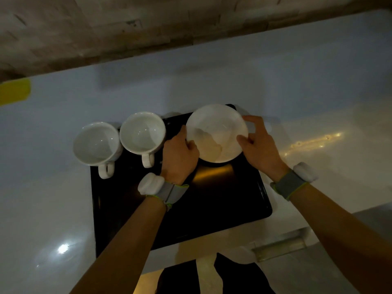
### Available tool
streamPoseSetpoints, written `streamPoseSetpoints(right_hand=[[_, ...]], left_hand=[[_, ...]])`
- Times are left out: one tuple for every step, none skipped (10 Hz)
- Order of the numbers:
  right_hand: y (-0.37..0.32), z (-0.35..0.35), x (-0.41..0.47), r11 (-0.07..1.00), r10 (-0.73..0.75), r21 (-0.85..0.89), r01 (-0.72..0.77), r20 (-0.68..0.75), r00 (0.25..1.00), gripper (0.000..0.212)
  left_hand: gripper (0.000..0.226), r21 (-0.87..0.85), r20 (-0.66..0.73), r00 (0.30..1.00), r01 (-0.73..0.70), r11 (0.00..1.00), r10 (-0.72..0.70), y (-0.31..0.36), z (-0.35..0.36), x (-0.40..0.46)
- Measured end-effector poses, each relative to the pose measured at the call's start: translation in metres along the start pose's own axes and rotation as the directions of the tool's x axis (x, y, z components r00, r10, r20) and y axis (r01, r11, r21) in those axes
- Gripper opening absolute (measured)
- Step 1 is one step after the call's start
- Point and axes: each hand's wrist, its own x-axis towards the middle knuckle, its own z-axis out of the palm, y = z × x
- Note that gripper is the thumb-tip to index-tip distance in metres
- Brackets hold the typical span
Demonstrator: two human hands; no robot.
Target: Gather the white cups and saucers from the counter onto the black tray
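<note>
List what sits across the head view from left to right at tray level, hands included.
Yellow patch at the frame edge → left cup → second cup → left hand → saucer → right hand, both hands in a grip on the saucer's rim, over the black tray.

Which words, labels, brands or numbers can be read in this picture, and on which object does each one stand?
None can be read.
The two white cups, the saucer held by both hands, and the black tray show plain surfaces.
The yellow patch at the left edge is blurred; no writing can be made out on it.
</note>
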Motion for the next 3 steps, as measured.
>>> streamPoseSetpoints(right_hand=[[0.0018, 0.001, -0.0036, 1.0, -0.008, 0.011, 0.008, -0.006, 1.0, 0.046], [-0.0026, 0.0007, -0.0039, 1.0, -0.019, 0.005, 0.019, -0.003, 1.0, 0.047], [-0.0079, -0.0038, -0.0037, 1.0, 0.011, 0.005, -0.011, -0.002, 1.0, 0.048]], left_hand=[[0.051, -0.017, -0.001, 1.0, -0.01, 1.0, 0.01, -0.001, 0.001, -0.0016], [0.056, -0.005, 0.031, 0.999, 0.041, 0.999, -0.041, -0.0055, 0.0006, 0.0019], [0.06, -0.03, 0.072, 0.994, 0.083, 0.996, -0.081, -0.0093, 0.0048, 0.0019]])
